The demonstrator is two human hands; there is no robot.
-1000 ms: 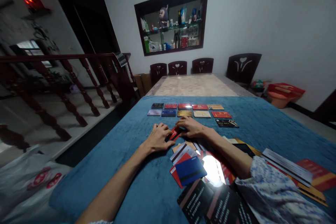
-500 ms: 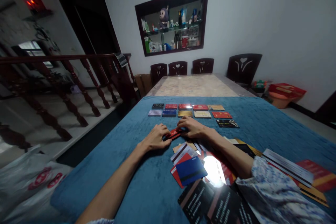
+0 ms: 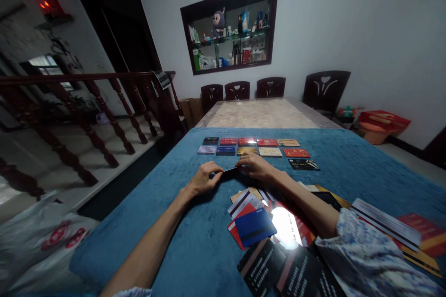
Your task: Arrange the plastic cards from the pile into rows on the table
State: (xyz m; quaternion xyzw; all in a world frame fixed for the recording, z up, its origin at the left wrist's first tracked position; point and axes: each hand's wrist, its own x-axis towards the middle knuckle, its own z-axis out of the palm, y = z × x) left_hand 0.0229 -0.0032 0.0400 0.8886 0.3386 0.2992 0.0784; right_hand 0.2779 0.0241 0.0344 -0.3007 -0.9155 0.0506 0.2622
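One thin card (image 3: 230,170), seen edge-on over blue cloth (image 3: 205,241), its two ends pinched by the left hand (image 3: 205,178) and the right hand (image 3: 256,166), is nearer than the rows of cards (image 3: 247,142).

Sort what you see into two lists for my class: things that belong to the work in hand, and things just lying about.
Seem to belong:
- thin card between left hand and right hand
- cards in rows
- loose cards
- blue cloth beneath

Seem just lying about:
- plush toy
- dark chairs
- plastic bag
- cardboard box
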